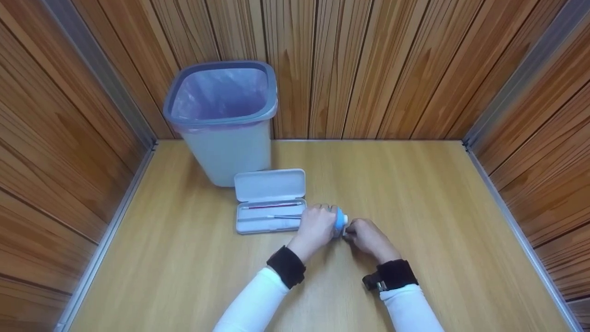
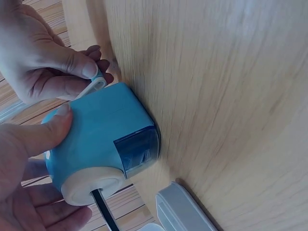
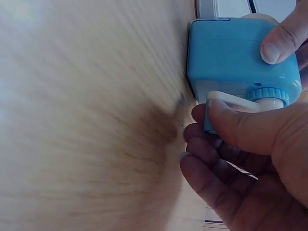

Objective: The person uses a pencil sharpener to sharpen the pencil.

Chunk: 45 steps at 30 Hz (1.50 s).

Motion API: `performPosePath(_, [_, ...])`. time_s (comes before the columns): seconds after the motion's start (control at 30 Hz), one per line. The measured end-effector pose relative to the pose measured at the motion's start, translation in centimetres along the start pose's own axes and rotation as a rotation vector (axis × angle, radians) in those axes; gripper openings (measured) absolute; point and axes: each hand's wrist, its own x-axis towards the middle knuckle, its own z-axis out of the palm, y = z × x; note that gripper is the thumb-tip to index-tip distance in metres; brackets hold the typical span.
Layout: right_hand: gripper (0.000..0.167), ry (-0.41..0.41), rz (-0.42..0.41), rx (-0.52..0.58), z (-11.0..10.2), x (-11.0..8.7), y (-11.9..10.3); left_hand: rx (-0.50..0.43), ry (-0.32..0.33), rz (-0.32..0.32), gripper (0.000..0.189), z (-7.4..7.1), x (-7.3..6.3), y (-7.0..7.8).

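My left hand [image 1: 318,226] holds a blue crank pencil sharpener [image 2: 101,125] on the table, its thumb on top and other fingers at the far side. A dark pencil [image 2: 105,211] sticks out of the sharpener's round cream front; its tip is hidden inside. On the opposite side, my right hand [image 1: 367,236] pinches the blue knob of the white crank [image 3: 233,100] between thumb and index finger. Left of the sharpener lies an open pencil case [image 1: 270,185], with a red pencil [image 1: 272,206] inside. The dark pencil reaches over the case's near part.
A bin [image 1: 226,152] with a grey rim and a plastic liner stands behind the pencil case. Wood-panelled walls [image 1: 368,69] enclose the wooden table [image 1: 415,184] at the back and both sides. Metal strips [image 1: 516,230] run along the table's edges.
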Motion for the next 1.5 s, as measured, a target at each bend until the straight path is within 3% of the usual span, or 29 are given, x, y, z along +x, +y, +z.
performPosePath(0.27, [0.009, 0.053, -0.063, -0.064, 0.6, -0.4, 0.1, 0.051, -0.038, 0.041, 0.031, 0.0, 0.1, -0.1])
performPosePath(0.5, [0.009, 0.049, -0.029, -0.051, 1.0, -1.3, 0.2, 0.059, -0.074, 0.033, 0.031, 0.0, 0.1, 0.2])
performPosePath(0.73, [0.011, -0.01, 0.026, -0.016, 1.1, -2.6, -0.2, -0.013, -0.129, 0.019, 0.042, 0.2, -0.4, 0.2])
performPosePath(1.07, [0.012, 0.007, 0.033, 0.042, -0.2, -3.4, -1.2, -0.078, -0.207, -0.025, 0.042, -0.2, 0.0, 0.1])
performPosePath(1.3, [0.006, 0.079, -0.12, -0.078, -0.8, -3.4, -1.4, -0.072, -0.19, -0.036, 0.041, -0.1, 0.0, 0.2])
performPosePath(1.5, [0.005, 0.14, -0.178, -0.108, -1.1, -3.5, -1.5, -0.068, -0.188, -0.029, 0.045, 0.0, 0.0, 0.1])
